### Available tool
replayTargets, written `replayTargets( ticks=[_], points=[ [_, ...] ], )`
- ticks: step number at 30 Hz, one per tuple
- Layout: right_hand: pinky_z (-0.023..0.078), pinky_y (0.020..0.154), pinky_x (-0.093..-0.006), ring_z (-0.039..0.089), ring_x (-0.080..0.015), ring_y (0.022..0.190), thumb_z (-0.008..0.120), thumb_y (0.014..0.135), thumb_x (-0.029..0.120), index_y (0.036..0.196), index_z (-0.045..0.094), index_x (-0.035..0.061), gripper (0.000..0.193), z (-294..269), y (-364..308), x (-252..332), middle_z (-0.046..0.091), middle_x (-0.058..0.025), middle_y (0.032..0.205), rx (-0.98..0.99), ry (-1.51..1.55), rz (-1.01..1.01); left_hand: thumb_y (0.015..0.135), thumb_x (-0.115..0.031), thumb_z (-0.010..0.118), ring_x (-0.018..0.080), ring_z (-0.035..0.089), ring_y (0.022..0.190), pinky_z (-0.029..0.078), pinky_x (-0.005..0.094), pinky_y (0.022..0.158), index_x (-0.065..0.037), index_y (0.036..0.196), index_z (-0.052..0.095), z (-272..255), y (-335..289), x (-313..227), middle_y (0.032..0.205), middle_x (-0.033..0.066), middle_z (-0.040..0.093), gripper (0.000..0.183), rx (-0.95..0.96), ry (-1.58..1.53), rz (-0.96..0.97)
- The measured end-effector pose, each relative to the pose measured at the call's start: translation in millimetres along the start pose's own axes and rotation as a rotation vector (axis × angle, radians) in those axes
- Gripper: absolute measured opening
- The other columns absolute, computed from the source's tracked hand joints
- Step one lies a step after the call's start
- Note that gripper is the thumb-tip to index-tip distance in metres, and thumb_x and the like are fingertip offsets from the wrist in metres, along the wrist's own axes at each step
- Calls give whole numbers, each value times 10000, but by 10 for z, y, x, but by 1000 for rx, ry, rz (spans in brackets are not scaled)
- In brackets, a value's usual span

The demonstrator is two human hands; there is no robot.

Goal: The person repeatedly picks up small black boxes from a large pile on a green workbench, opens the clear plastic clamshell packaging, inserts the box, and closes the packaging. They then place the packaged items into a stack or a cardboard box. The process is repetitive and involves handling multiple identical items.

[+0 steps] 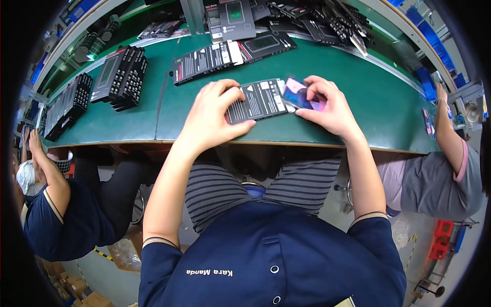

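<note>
Just above the table, my left hand grips a flat black box with white print, thumb on its near edge and fingers over the far one. At the box's right end, my right hand pinches a thin shiny blue-and-purple flat piece between thumb and fingers. This piece is tilted and partly hidden by the fingers. It is close to the box's end; whether any of it is inside I cannot tell.
Black boxes lie beyond my hands, with a heaped pile at the back right. Stacked boxes stand on the left of the green table. Other people sit at both sides; one person's arm reaches in at the right.
</note>
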State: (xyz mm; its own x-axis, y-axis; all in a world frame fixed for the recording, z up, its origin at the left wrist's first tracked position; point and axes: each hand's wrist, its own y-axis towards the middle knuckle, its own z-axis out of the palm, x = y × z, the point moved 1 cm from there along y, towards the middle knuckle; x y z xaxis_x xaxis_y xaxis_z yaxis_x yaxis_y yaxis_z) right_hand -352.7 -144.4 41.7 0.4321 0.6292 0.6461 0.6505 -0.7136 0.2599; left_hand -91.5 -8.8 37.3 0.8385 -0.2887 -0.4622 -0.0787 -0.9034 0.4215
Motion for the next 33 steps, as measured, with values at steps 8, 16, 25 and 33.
replayTargets(
  ticks=[8,16,25,33],
  points=[
    [187,1209,-542,416,-362,1411,707,709,55,1044,599,98,354,-86,-100,66,515,-149,1461,305,47,-112,628,-449,831,316,512,1085,412,415,969,-72,1290,634,77,252,-183,1128,144,554,787,194,128,14],
    [228,1220,-441,304,-314,1486,407,796,-136,1403,424,-1,622,416,-244,571,334,-225,1571,-345,853,-206,591,-350,881,377,602,1108,461,441,975,-56,1330,487,68,314,-445,1185,204,611,887,10,-233,-102],
    [459,1011,-319,614,-203,1132,548,968,2,1121,663,-40,196,523,15,980,656,-152,1193,-446,897,-251,912,-24,708,157,597,972,518,329,851,-64,1110,418,241,303,-548,1106,128,585,353,-540,-1336,-82],
    [507,937,-300,638,-168,1031,582,984,-11,1049,518,14,94,598,-22,1069,661,-164,1113,-565,1167,-202,974,31,583,128,601,992,477,278,906,-37,1096,479,139,290,-718,1029,93,626,174,-569,-1284,-104]
  ],
)
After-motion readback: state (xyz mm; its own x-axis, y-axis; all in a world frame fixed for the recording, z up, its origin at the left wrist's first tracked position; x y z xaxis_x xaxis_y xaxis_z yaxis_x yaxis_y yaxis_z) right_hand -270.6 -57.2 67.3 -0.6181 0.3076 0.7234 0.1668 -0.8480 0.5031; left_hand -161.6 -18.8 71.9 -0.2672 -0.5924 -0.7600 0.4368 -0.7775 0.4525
